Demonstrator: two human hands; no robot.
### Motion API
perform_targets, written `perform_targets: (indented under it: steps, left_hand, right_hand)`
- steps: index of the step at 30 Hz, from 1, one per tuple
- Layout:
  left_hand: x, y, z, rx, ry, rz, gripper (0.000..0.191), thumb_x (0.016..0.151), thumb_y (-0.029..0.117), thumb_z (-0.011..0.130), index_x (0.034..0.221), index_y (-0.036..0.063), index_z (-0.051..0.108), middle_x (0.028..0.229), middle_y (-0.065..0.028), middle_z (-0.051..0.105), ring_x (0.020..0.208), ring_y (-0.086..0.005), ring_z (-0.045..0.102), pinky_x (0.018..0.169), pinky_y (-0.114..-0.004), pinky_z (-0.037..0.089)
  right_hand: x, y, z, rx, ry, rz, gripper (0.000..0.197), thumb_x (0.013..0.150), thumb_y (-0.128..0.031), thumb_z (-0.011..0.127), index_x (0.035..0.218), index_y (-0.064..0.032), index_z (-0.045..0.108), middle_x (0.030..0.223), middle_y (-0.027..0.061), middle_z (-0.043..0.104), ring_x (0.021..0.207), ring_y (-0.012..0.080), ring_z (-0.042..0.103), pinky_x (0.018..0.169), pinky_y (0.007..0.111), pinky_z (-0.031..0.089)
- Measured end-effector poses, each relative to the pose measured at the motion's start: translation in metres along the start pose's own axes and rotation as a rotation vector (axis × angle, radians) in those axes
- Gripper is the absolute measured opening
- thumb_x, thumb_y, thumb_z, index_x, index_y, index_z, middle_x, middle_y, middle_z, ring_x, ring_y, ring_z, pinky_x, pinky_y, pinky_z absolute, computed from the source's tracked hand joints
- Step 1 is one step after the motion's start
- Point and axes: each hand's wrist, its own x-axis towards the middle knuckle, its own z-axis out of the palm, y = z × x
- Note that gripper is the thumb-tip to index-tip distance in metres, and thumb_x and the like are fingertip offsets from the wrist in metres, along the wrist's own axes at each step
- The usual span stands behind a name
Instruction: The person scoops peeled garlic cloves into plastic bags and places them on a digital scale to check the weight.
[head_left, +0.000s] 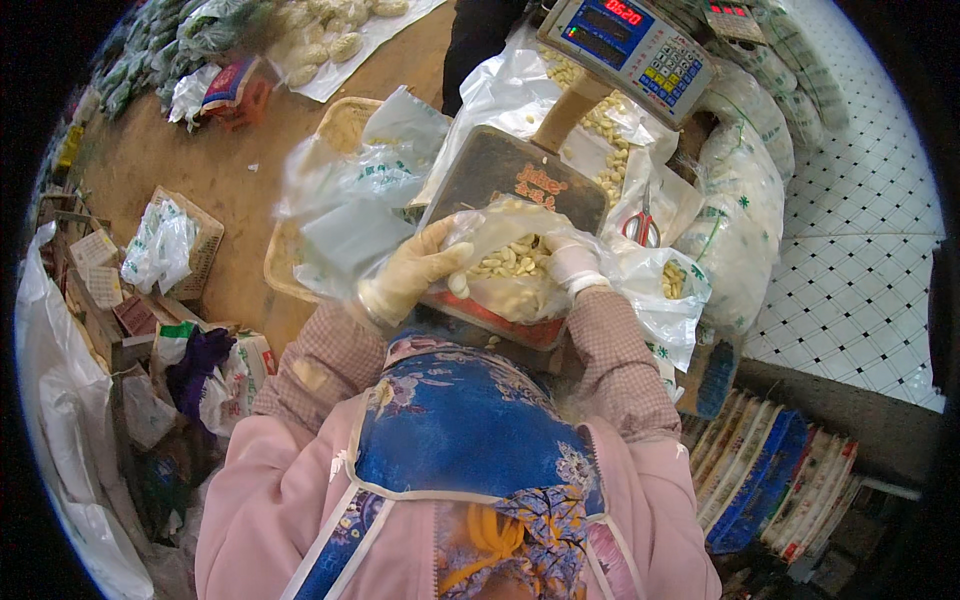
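Note:
A clear plastic bag of pale, bean-like pieces (511, 259) sits at the near part of a digital scale's dark platform (487, 169). My left hand (416, 270), in a pale glove, grips the left side of the bag's mouth, with thumb and fingers on the film. On the other side my right hand (574, 262), also gloved, holds the bag's right edge, its fingertips partly hidden at the opening. The scale's display head (626, 52), with lit red digits, stands on a post beyond the platform. More loose pale pieces (611, 161) lie on white plastic behind it.
Red-handled scissors (643, 227) and an open white bag of pieces (673, 283) lie to the right, beside large stuffed plastic sacks (739, 202). Left of the scale is a yellow basket (283, 262) with plastic bags (386, 165). A smaller basket (208, 244) stands farther left.

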Motion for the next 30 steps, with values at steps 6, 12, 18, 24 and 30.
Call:
perform_targets:
  steps: [6,12,18,24,30]
  left_hand:
    - [-0.005,-0.006,-0.014,0.003,0.016,-0.015,0.045,0.086,0.018,0.053,0.127,0.0060,0.039,0.067,0.0008,0.056,0.058,-0.0081,0.055,0.056,-0.019,0.042]
    - [-0.004,-0.001,-0.011,0.045,-0.007,-0.001,0.047,0.086,0.020,0.054,0.128,0.0048,0.038,0.068,-0.0003,0.056,0.061,-0.0081,0.055,0.058,-0.019,0.041]
    - [-0.008,-0.005,-0.019,0.014,-0.039,0.002,0.050,0.086,0.021,0.053,0.129,0.0020,0.036,0.067,-0.0002,0.055,0.061,-0.0076,0.053,0.060,-0.019,0.040]
    - [-0.003,-0.008,-0.019,0.038,-0.063,-0.004,0.050,0.087,0.022,0.052,0.129,0.0017,0.035,0.068,0.0002,0.054,0.061,-0.0066,0.053,0.060,-0.018,0.040]
    - [-0.003,-0.001,-0.009,0.044,-0.077,-0.038,0.047,0.087,0.024,0.053,0.127,0.0038,0.039,0.071,0.0006,0.055,0.062,-0.0061,0.053,0.060,-0.018,0.040]
  right_hand:
    - [-0.009,-0.008,-0.033,0.069,0.043,-0.058,0.023,0.070,-0.017,0.064,0.092,-0.0121,0.064,0.094,0.0135,0.060,0.092,0.0282,0.056,0.080,0.037,0.044]
    - [0.005,-0.005,0.005,-0.064,-0.010,0.069,0.021,0.070,-0.017,0.064,0.090,-0.0105,0.064,0.093,0.0133,0.061,0.091,0.0288,0.056,0.081,0.036,0.044]
    - [-0.011,-0.011,-0.047,0.326,-0.050,0.002,0.017,0.070,-0.016,0.066,0.084,-0.0066,0.062,0.076,0.0087,0.061,0.073,0.0183,0.058,0.065,0.029,0.046]
    - [-0.027,-0.099,-0.143,1.138,-0.005,-0.233,0.033,0.081,-0.008,0.057,0.112,0.0018,0.053,0.096,0.0100,0.061,0.085,0.0110,0.056,0.072,0.022,0.045]
    - [-0.039,-0.108,-0.153,1.319,0.122,-0.276,0.033,0.085,-0.005,0.050,0.118,0.0005,0.048,0.095,0.0093,0.062,0.083,0.0115,0.058,0.071,0.021,0.046]
